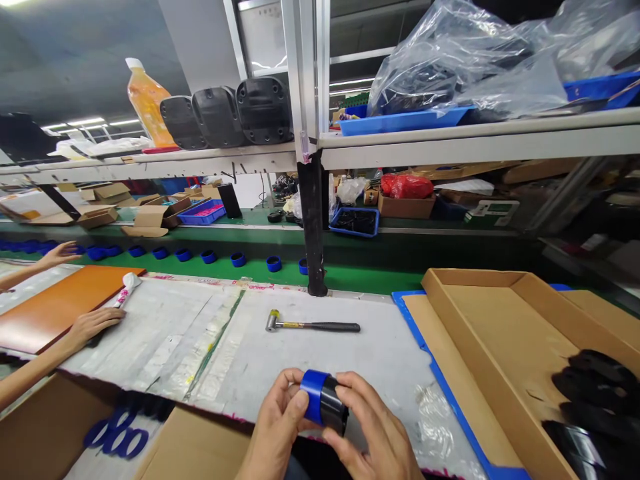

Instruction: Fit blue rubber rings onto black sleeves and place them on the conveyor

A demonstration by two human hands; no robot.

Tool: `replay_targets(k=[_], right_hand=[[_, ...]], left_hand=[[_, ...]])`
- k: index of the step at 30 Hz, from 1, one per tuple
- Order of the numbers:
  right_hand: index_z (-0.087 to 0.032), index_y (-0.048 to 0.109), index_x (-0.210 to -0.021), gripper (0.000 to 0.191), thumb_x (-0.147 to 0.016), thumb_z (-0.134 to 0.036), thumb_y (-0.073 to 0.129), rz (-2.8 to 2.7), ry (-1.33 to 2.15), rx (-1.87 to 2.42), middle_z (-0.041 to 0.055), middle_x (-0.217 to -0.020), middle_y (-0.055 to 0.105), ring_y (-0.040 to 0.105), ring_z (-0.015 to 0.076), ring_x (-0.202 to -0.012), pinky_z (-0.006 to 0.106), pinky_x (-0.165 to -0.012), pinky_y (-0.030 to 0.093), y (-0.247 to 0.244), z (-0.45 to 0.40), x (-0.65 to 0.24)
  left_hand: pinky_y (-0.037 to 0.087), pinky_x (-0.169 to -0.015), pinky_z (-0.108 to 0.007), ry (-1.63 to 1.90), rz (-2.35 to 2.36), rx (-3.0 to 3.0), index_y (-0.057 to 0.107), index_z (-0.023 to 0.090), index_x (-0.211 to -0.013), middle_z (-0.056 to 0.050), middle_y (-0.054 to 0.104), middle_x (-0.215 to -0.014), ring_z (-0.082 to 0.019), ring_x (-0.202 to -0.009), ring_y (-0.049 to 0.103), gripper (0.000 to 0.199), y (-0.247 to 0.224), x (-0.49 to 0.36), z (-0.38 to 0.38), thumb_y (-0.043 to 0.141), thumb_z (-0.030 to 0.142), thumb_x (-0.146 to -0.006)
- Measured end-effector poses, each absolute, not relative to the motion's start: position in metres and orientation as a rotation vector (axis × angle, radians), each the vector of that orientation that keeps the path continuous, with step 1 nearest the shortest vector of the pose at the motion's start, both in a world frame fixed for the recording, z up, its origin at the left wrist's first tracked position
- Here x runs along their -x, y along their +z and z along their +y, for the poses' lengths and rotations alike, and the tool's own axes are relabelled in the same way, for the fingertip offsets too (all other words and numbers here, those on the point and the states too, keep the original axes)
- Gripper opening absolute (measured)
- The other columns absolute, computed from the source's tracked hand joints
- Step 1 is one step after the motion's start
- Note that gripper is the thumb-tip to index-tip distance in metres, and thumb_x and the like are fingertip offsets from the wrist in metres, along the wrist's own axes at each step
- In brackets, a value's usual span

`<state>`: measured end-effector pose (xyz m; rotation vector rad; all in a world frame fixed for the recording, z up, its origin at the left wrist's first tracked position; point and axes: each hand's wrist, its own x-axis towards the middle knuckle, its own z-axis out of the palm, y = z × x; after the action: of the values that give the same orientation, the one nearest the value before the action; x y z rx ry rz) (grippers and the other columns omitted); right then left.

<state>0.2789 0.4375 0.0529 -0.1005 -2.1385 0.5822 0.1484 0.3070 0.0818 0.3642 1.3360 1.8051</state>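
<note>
Left hand [273, 420] and right hand [373, 427] both closed around a short blue-and-black sleeve [323, 400], held just over the near edge of the bench [380, 360]. Left hand cups the blue end, fingers curled over the top. Right hand wraps the black end from the right, fingers spread along its side. Sleeve's long axis runs roughly left to right, sloping slightly down to the right; blue end points left, black end right.

Small hammer [313, 325] lies on the bench, far of the hands and not touching them, head left, dark grip right. Cardboard tray [495, 333] sits at right, with black pieces [590, 393] piled at its near right corner. Near left, below the bench edge, blue rings [115, 433] lie in a cardboard box [45, 427].

Co-worker's hands at far left: one [93, 327] rests on the bench beside an orange board [50, 307], the other [60, 253] reaches past its far side. Farther off, a row of blue rings [207, 257] stands along a green conveyor belt [350, 273]. Black moulded casings [225, 117] sit on a shelf [165, 160] above.
</note>
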Motion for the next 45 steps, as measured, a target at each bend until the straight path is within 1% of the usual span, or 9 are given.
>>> replay_targets(k=[5, 11, 20, 25, 30, 34, 37, 40, 45], right_hand=[[-0.015, 0.051, -0.137, 0.031, -0.108, -0.027, 0.052, -2.175, 0.538, 0.054, 0.0146, -0.132, 0.062, 0.065, 0.0243, -0.121, 0.031, -0.102, 0.058, 0.061, 0.438, -0.281], [-0.008, 0.056, -0.131, 0.028, -0.111, -0.025, 0.045, -2.173, 0.429, -0.027, 0.0169, -0.126, 0.064, 0.065, 0.0233, -0.119, 0.030, -0.101, 0.058, 0.069, 0.440, -0.282], [-0.014, 0.057, -0.125, 0.023, -0.110, -0.031, 0.053, -1.956, 0.551, 0.130, 0.0146, -0.121, 0.062, 0.065, 0.0202, -0.114, 0.026, -0.092, 0.061, 0.060, 0.428, -0.279], [-0.014, 0.055, -0.128, 0.024, -0.107, -0.025, 0.059, -1.970, 0.505, 0.082, 0.0140, -0.123, 0.061, 0.063, 0.0223, -0.118, 0.030, -0.097, 0.059, 0.059, 0.429, -0.277], [-0.018, 0.052, -0.134, 0.032, -0.110, -0.041, 0.050, -2.131, 0.630, 0.220, 0.0118, -0.133, 0.061, 0.061, 0.0220, -0.125, 0.032, -0.102, 0.058, 0.033, 0.446, -0.281], [-0.022, 0.046, -0.147, 0.041, -0.111, -0.043, 0.047, -2.162, 0.634, 0.474, 0.0101, -0.143, 0.056, 0.054, 0.0243, -0.133, 0.041, -0.106, 0.055, 0.038, 0.473, -0.279], [-0.017, 0.050, -0.146, 0.042, -0.112, -0.037, 0.038, -2.307, 0.625, 0.506, 0.0121, -0.148, 0.053, 0.048, 0.0251, -0.138, 0.046, -0.116, 0.047, 0.065, 0.487, -0.250], [-0.011, 0.047, -0.152, 0.049, -0.110, -0.032, 0.036, -2.621, 0.548, 0.425, 0.0120, -0.160, 0.040, 0.030, 0.0278, -0.151, 0.051, -0.126, 0.030, 0.084, 0.486, -0.202], [-0.006, 0.031, -0.161, 0.063, -0.111, -0.043, 0.038, -2.809, 0.524, 0.424, 0.0141, -0.168, 0.018, 0.007, 0.0319, -0.157, 0.061, -0.128, 0.011, 0.075, 0.478, -0.155]], left_hand=[[0.060, -0.075, -0.038, 1.708, 1.385, -0.327, 0.066, 0.023, -0.129, -0.011, 0.074, -0.112, -0.025, -0.086, 0.071, 0.062, 0.081, -0.145, 0.305, 0.079, 0.057, -0.079], [0.060, -0.077, -0.035, 1.626, 1.451, -0.413, 0.068, 0.020, -0.128, -0.011, 0.073, -0.112, -0.024, -0.094, 0.068, 0.057, 0.082, -0.143, 0.301, 0.076, 0.054, -0.083], [0.055, -0.067, -0.028, 1.670, 1.389, -0.376, 0.065, 0.019, -0.127, -0.006, 0.067, -0.099, -0.017, -0.080, 0.064, 0.062, 0.090, -0.150, 0.314, 0.079, 0.057, -0.080], [0.055, -0.065, -0.026, 1.606, 1.369, -0.412, 0.065, 0.018, -0.125, -0.004, 0.065, -0.094, -0.015, -0.076, 0.063, 0.061, 0.099, -0.143, 0.315, 0.078, 0.057, -0.080], [0.059, -0.084, -0.040, 1.555, 1.795, -0.638, 0.062, 0.019, -0.128, -0.011, 0.071, -0.115, -0.026, -0.097, 0.071, 0.057, 0.081, -0.139, 0.326, 0.074, 0.053, -0.084], [0.050, -0.107, -0.054, 1.450, 2.362, -0.982, 0.057, 0.024, -0.136, -0.013, 0.066, -0.138, -0.034, -0.128, 0.063, 0.058, 0.049, -0.140, 0.345, 0.072, 0.035, -0.081], [0.051, -0.107, -0.057, 1.359, 2.462, -0.986, 0.042, 0.021, -0.150, -0.013, 0.069, -0.136, -0.034, -0.124, 0.066, 0.079, 0.026, -0.143, 0.359, 0.072, 0.026, -0.077], [0.052, -0.105, -0.060, 1.357, 2.450, -0.941, 0.030, 0.014, -0.156, -0.023, 0.061, -0.145, -0.039, -0.128, 0.063, 0.091, 0.012, -0.144, 0.362, 0.072, 0.031, -0.077], [0.051, -0.111, -0.054, 1.728, 2.454, -0.937, 0.026, 0.022, -0.158, -0.021, 0.040, -0.163, -0.033, -0.148, 0.045, 0.074, 0.019, -0.138, 0.344, 0.058, 0.025, -0.091]])
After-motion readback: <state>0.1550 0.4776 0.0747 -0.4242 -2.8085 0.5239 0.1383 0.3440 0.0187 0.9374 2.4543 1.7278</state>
